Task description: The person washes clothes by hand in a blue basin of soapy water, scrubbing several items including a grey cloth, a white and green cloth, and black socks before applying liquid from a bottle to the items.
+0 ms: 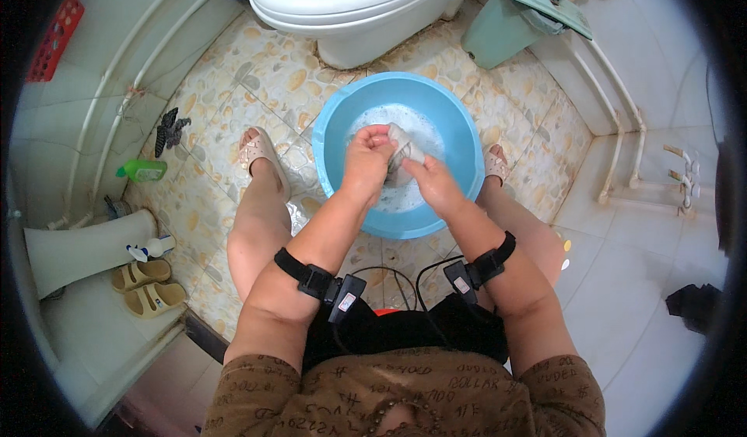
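Between my feet stands a round light-blue basin (457, 133) with foamy water (405, 197) inside. Over the water my left hand (369, 157) and my right hand (434, 185) grip a small bunched cloth, pale grey and white (404, 143). The left thumb and fingers pinch its upper left side. On its lower right side, the right thumb presses on the cloth while the other fingers are mostly hidden beneath. Whether the cloth is a sock or something else, I cannot tell.
Ahead is a white toilet (350, 5), with a green lidded bin (506, 28) to its right. On the left are a green bottle (145, 171), a dark rag (170, 132) and tan slippers (156, 299). Cables (398, 273) hang near my lap. A tap (685, 176) is on the right.
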Available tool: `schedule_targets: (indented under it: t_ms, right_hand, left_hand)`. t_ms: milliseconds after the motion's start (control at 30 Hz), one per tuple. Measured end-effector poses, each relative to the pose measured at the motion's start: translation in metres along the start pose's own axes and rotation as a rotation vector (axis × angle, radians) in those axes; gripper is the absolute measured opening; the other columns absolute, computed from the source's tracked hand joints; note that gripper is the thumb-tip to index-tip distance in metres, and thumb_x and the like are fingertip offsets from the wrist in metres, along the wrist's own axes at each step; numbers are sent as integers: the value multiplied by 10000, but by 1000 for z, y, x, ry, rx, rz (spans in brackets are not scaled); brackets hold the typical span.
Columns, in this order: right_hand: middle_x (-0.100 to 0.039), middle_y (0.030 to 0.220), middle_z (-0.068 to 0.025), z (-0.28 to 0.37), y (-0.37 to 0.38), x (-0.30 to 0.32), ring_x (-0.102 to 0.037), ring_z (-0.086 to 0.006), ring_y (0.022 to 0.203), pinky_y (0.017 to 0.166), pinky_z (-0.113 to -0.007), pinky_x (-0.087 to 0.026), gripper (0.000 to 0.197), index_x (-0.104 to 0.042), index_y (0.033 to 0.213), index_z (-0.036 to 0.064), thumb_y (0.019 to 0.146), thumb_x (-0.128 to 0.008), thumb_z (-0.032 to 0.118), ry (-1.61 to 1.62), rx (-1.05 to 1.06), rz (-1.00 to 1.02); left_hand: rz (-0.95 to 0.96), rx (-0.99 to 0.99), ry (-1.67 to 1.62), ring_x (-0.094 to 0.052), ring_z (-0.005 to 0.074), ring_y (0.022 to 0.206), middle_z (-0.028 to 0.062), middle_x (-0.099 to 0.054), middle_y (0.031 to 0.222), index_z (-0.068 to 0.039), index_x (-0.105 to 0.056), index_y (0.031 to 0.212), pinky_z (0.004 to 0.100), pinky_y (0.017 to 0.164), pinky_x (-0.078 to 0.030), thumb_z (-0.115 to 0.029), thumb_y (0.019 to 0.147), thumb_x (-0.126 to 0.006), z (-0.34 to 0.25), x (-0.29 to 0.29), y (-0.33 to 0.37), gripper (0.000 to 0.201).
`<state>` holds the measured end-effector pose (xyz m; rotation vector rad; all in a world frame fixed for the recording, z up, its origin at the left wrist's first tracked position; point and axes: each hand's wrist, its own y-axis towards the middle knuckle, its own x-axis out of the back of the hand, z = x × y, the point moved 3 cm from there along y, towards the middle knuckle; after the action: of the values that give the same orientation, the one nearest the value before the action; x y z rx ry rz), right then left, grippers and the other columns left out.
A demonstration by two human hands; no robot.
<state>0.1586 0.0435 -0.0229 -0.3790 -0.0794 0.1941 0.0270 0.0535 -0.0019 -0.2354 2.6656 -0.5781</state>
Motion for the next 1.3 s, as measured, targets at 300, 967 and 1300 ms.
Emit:
schedule_targets:
  t_ms: [300,967,1300]
  right_hand:
    - [-563,648,-90,46,-3,41,-525,-173,595,553,-284,-401,261,-558,824,-19,756,-511,228,-216,202,-251]
    - [-509,928,-218,81,21,15,-484,-373,901,774,-380,-394,551,-303,1153,13,682,-567,128,-611,375,-98]
    - [-485,975,-170,62,-51,-38,-516,-339,818,708,-345,-425,302,-484,965,43,685,-558,128,-250,250,209]
  left_hand:
    - [200,63,708,-483,105,665,55,-531,791,-23,-497,940,239,586,-400,-135,779,-540,-5,4,-1,201]
    - [-91,169,120,-437,186,951,100,-431,1091,-69,-323,1174,324,768,-398,-292,836,-434,-11,1,-1,419]
    - [325,703,-569,-546,231,788,97,-540,850,-67,-490,945,390,719,-456,-493,823,-327,37,-11,0,473]
